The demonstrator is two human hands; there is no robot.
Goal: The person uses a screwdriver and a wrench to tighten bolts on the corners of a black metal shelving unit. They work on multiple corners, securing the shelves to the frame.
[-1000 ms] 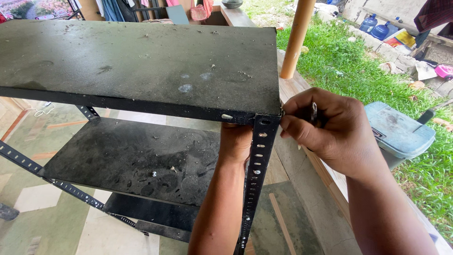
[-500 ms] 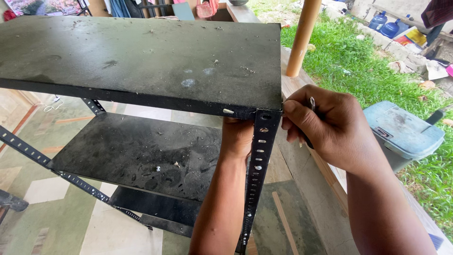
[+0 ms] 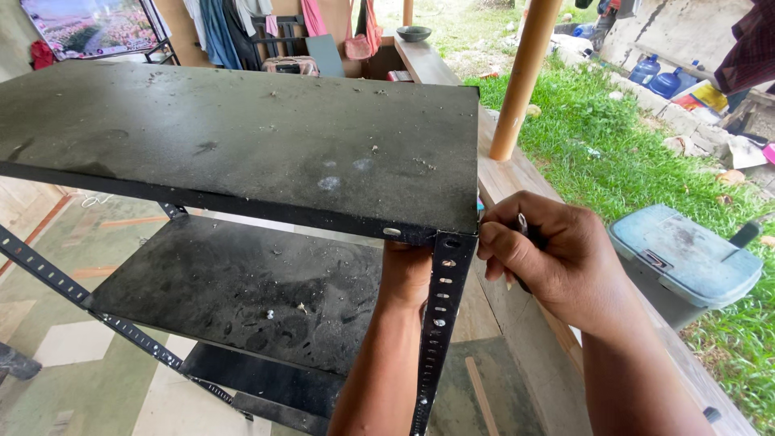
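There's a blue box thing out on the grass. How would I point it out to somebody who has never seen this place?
Start at the black metal shelf rack and follow its front corner post to the right hand gripping a tool there. Just beyond that hand, past the wooden ledge, a plastic bin with a pale blue lid sits on the grass. Unlike the blue water jugs farther back, it is squat and boxy.

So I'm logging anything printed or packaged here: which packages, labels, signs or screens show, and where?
Picture panel: top left, behind the shelf; rectangular, pink flower field.
Water jugs: top right, beyond the grass; blue, rounded.
Wrappers: beside the jugs; yellow and red.
Lidded bin: right of the hands; grey-blue.
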